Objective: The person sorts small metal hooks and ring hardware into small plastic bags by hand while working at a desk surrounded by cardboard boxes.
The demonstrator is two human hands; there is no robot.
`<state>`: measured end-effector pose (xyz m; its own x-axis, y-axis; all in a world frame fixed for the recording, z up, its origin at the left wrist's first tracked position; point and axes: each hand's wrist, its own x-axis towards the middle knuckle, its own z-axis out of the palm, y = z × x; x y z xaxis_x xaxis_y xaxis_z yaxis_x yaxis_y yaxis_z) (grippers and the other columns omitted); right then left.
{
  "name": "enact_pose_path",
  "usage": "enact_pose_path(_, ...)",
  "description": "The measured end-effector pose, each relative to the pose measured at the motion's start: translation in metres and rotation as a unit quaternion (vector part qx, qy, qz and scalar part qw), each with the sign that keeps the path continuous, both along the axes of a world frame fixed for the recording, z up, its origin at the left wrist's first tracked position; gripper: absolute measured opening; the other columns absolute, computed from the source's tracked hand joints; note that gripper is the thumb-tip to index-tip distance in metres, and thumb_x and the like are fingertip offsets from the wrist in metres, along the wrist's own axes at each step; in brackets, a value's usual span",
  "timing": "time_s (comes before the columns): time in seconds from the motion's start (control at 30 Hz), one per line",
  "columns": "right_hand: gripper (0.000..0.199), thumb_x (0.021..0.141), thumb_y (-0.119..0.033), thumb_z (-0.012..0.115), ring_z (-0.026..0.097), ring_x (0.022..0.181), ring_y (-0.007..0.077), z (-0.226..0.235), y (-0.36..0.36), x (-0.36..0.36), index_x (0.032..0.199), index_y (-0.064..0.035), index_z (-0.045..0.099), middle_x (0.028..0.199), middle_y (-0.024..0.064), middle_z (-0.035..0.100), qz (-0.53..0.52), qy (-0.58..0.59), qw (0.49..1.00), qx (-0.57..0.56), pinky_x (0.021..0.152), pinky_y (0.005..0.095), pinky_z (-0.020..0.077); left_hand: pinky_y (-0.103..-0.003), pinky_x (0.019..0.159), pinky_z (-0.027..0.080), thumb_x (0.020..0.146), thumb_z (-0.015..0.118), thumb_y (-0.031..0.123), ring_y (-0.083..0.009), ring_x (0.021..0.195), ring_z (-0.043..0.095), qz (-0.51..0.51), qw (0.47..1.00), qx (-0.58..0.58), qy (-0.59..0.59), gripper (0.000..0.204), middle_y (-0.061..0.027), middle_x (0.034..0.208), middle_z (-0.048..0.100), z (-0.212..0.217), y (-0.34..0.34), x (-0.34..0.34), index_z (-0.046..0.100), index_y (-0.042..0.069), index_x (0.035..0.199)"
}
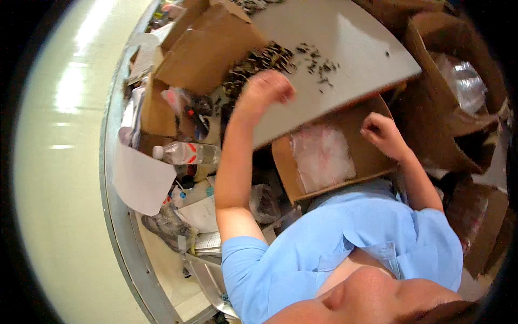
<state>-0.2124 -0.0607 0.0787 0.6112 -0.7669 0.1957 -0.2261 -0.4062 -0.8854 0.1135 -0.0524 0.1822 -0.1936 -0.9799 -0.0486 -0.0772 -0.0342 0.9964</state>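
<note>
Left hand: here it is, curled over the heap of small dark pieces (248, 70), left hand (268, 90) right at its edge.
Right hand: fingers folded in, right hand (387, 137) hanging above the right side of the open cardboard box (287, 171).
Grip: both curled, but blur hides whether either holds a piece; can't tell.
Heap: on the counter (361, 46), loose bits strewn rightward, probably spread for easy picking.
Box: tucked below the counter's edge near the blue shirt (372, 227), likely for short reach; pinkish-clear plastic (324, 162) inside.
Bottle (186, 153): lying left of the forearm, seemingly aside.
</note>
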Motion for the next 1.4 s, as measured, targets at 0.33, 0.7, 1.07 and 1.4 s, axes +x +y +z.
enact_pose_path(0.33, 0.016, 0.079, -0.012, 0.066, 0.056, 0.071, 0.0226, -0.006, 0.004, 0.004, 0.084, 0.0013, 0.058, 0.077, 0.0128, 0.057, 0.030, 0.014, 0.998, 0.045, 0.064, 0.0314, 0.0457, -0.044, 0.088, 0.043, 0.080, 0.060, 0.027, -0.0358, 0.108, 0.051, -0.158, 0.809, -0.003, -0.566, 0.033, -0.0185, 0.115, 0.054, -0.198, 0.069, -0.090, 0.059, 0.004, 0.104)
enact_pose_path(0.7, 0.014, 0.078, -0.011, 0.064, 0.057, 0.079, 0.0312, -0.001, 0.006, 0.009, 0.083, -0.0003, 0.058, 0.082, 0.0145, 0.059, 0.071, 0.060, 0.996, -0.012, 0.069, 0.0372, 0.0461, -0.046, 0.086, 0.045, 0.080, 0.056, 0.023, -0.0352, 0.106, 0.052, 0.044, 0.802, -0.129, -0.582, 0.030, -0.0188, 0.116, 0.054, -0.206, 0.063, -0.105, 0.057, 0.001, 0.101)
enact_pose_path(1.07, 0.014, 0.076, -0.010, 0.066, 0.057, 0.075, 0.0290, -0.004, 0.001, 0.008, 0.085, -0.0018, 0.058, 0.081, 0.0139, 0.057, 0.081, 0.082, 0.992, -0.043, 0.068, 0.0350, 0.0469, -0.044, 0.071, 0.049, 0.085, 0.052, 0.014, -0.0329, 0.079, 0.062, 0.088, 0.882, 0.015, -0.464, 0.018, -0.0170, 0.087, 0.063, -0.190, 0.047, -0.088, 0.055, 0.001, 0.096)
enact_pose_path(1.4, 0.026, 0.077, -0.013, 0.067, 0.059, 0.082, 0.0184, -0.004, -0.003, 0.006, 0.097, 0.0033, 0.059, 0.090, 0.0094, 0.064, 0.132, 0.051, 0.976, 0.164, 0.073, 0.0321, 0.0469, -0.027, 0.065, 0.051, 0.083, 0.062, 0.002, -0.0145, 0.076, 0.061, 0.049, 0.956, 0.119, 0.262, 0.020, -0.0076, 0.088, 0.064, -0.124, 0.063, -0.113, 0.050, 0.007, 0.097)
